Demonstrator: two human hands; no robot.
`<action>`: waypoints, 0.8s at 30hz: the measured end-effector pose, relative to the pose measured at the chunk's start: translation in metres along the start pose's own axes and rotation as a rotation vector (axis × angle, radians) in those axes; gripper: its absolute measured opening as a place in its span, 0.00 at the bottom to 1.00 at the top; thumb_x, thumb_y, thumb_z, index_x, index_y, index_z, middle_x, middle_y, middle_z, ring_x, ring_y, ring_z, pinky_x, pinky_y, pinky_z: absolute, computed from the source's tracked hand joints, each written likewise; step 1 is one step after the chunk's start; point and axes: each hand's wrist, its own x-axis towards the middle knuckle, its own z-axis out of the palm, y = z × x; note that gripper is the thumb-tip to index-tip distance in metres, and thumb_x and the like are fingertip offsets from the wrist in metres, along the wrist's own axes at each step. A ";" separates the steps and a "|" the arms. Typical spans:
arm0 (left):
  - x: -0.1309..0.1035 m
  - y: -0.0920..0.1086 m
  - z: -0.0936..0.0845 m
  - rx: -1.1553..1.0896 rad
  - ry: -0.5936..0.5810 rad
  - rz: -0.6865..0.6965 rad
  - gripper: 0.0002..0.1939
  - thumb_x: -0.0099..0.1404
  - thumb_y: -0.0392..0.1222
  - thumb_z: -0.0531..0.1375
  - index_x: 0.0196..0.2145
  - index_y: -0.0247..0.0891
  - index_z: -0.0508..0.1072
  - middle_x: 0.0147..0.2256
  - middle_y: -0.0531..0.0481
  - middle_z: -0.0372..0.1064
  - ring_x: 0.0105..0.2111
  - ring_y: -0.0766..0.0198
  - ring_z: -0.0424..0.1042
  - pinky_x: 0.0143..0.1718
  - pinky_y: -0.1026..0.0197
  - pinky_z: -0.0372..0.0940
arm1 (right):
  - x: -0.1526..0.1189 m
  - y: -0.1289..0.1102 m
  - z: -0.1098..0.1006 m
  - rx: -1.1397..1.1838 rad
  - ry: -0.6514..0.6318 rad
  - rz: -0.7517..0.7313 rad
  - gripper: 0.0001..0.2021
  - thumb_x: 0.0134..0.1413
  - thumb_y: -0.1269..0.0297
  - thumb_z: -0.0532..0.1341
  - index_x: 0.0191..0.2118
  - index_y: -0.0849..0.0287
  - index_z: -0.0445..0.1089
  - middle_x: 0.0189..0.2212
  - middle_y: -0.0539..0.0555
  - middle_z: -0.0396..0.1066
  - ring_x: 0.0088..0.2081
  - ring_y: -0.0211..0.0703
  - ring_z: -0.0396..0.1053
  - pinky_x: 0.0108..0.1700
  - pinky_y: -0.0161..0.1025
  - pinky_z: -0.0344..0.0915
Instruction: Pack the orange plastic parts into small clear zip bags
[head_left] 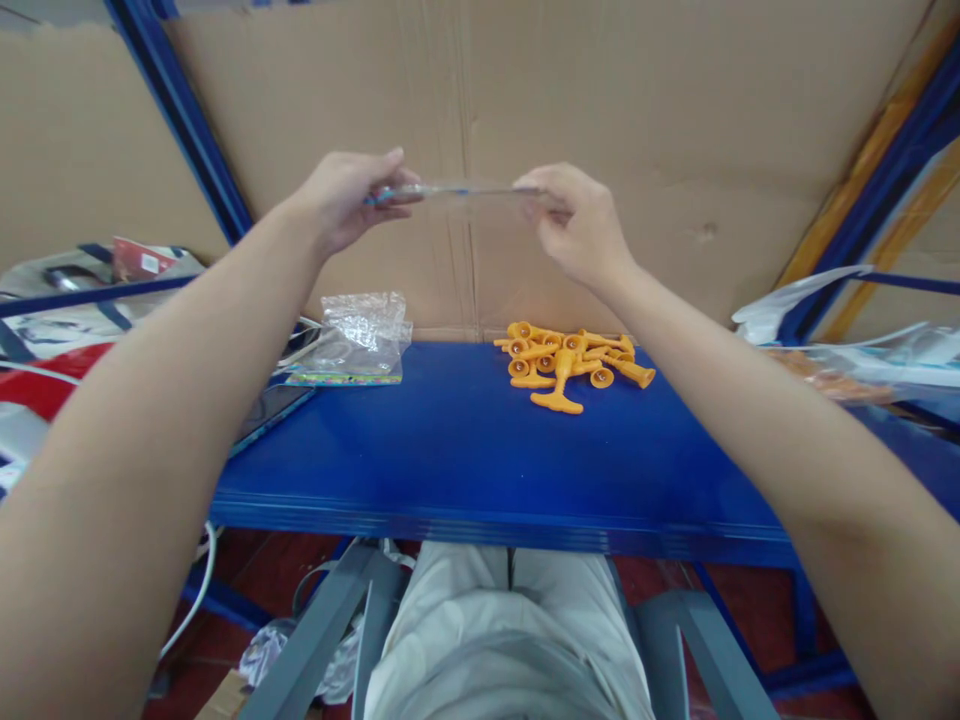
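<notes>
Raised in front of the cardboard, a thin flat piece of clear plastic (465, 191) stretches between both hands. It is seen nearly edge-on and is blurred, with bits of blue at its left end, so its exact kind is hard to make out. My left hand (364, 195) is closed on the left end, fingers beneath and thumb above. My right hand (574, 215) pinches the other end between thumb and fingers. Below the right hand, a pile of orange plastic T-handled pieces (562, 365) with cup-shaped ends lies on the blue table (450, 450).
Clear plastic bags (360, 335) lie at the table's back left, beside a dark flat device (274, 410). A cardboard panel (637, 130) closes off the back. Blue frame posts (180, 110) stand at the sides. More plastic bags (862, 365) rest at the right.
</notes>
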 end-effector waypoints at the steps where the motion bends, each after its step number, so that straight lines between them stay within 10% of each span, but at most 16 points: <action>1: -0.001 -0.003 -0.006 0.050 0.051 0.020 0.13 0.73 0.35 0.55 0.31 0.28 0.73 0.39 0.49 0.78 0.51 0.63 0.72 0.58 0.58 0.63 | -0.005 0.001 0.004 -0.059 -0.049 -0.071 0.13 0.63 0.56 0.60 0.51 0.49 0.74 0.57 0.54 0.69 0.61 0.53 0.65 0.61 0.51 0.67; 5: -0.008 -0.025 -0.043 0.316 0.132 -0.003 0.06 0.68 0.30 0.58 0.38 0.28 0.77 0.41 0.50 0.79 0.44 0.70 0.72 0.55 0.62 0.63 | -0.032 0.020 0.012 -0.204 -0.238 -0.169 0.17 0.64 0.60 0.57 0.57 0.49 0.71 0.63 0.55 0.64 0.64 0.55 0.61 0.65 0.57 0.61; 10: -0.023 -0.073 -0.097 0.912 0.216 -0.228 0.22 0.64 0.46 0.62 0.48 0.22 0.76 0.39 0.51 0.77 0.46 0.59 0.73 0.54 0.56 0.65 | -0.079 0.050 0.006 -0.262 -0.390 -0.159 0.20 0.63 0.64 0.55 0.59 0.53 0.70 0.64 0.58 0.62 0.63 0.55 0.63 0.64 0.58 0.61; 14: -0.032 -0.126 -0.123 1.290 -0.036 -0.439 0.23 0.63 0.52 0.60 0.45 0.27 0.79 0.38 0.48 0.79 0.47 0.56 0.74 0.51 0.63 0.65 | -0.112 0.069 0.001 -0.308 -0.462 -0.064 0.20 0.63 0.66 0.53 0.58 0.56 0.72 0.65 0.59 0.61 0.61 0.54 0.66 0.62 0.57 0.64; 18: -0.038 -0.166 -0.117 1.421 -0.312 -0.610 0.33 0.66 0.61 0.55 0.45 0.24 0.79 0.46 0.37 0.78 0.52 0.48 0.74 0.52 0.60 0.65 | -0.131 0.078 0.004 -0.317 -0.505 -0.024 0.21 0.64 0.59 0.56 0.59 0.56 0.71 0.65 0.61 0.62 0.64 0.55 0.63 0.64 0.58 0.61; 24: -0.043 -0.183 -0.075 1.509 -0.265 -0.776 0.44 0.68 0.65 0.52 0.66 0.24 0.60 0.68 0.29 0.49 0.69 0.33 0.47 0.64 0.25 0.38 | -0.148 0.074 0.010 -0.409 -0.679 0.026 0.28 0.61 0.46 0.58 0.62 0.55 0.69 0.66 0.63 0.60 0.67 0.62 0.57 0.67 0.66 0.51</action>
